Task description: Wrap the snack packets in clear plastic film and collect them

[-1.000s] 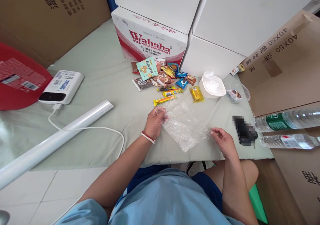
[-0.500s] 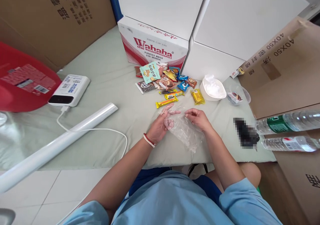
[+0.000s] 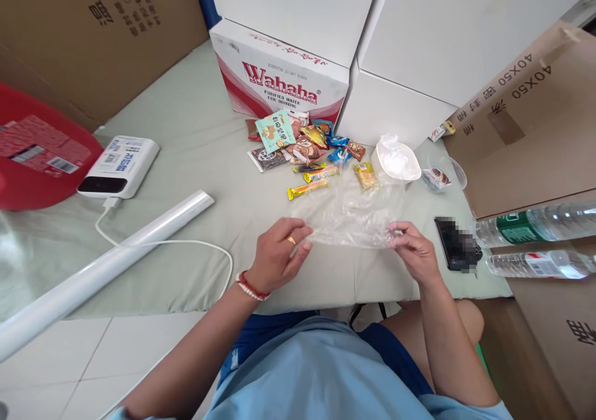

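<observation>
Both hands [image 3: 279, 255] apparently pinching plastic bag [image 3: 354, 218]

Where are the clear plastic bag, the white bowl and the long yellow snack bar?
clear plastic bag [image 3: 354, 221]: head view, on the middle of the stretched film.
white bowl [image 3: 404, 178]: head view, on its near rim.
long yellow snack bar [image 3: 307, 188]: head view, on the middle of its wrapper.
</observation>
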A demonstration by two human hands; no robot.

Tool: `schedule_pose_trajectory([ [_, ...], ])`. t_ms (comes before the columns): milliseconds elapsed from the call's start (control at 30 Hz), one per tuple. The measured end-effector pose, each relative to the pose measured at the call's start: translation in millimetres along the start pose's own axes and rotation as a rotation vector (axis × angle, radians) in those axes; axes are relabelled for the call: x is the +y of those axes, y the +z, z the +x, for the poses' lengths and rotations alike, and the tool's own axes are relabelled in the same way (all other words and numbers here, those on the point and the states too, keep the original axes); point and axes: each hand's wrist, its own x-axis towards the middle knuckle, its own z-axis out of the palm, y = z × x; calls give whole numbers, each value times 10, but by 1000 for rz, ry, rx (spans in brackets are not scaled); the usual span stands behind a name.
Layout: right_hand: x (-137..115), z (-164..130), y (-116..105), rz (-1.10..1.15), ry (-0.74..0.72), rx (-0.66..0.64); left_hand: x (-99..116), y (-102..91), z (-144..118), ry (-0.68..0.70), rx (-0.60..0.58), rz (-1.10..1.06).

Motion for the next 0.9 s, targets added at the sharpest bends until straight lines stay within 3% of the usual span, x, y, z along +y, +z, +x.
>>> schedule_pose_trajectory([
  [133,264,-341,96,-88,58,-108,55,-57,-232,-133,-272,185],
  [333,325,-400,116,-229,66,-200,61,-59,-203,-466,-299,238],
  [567,104,-374,-159,-308,13,-388,115,-16,-14,-574,-535,504],
  [700,35,-509,-342,-262,93,-305,68,1,-32,-550,-506,528],
  [767,46,-545,-369,-256,140,-156,35,30,-60,-487,-429,507],
  [833,55,-519,-317,-268,157,28,23,80,-82,-380,-320,458],
  [900,33,-432,-174,-280,118,78,42,151,-89,-276,-245,414],
])
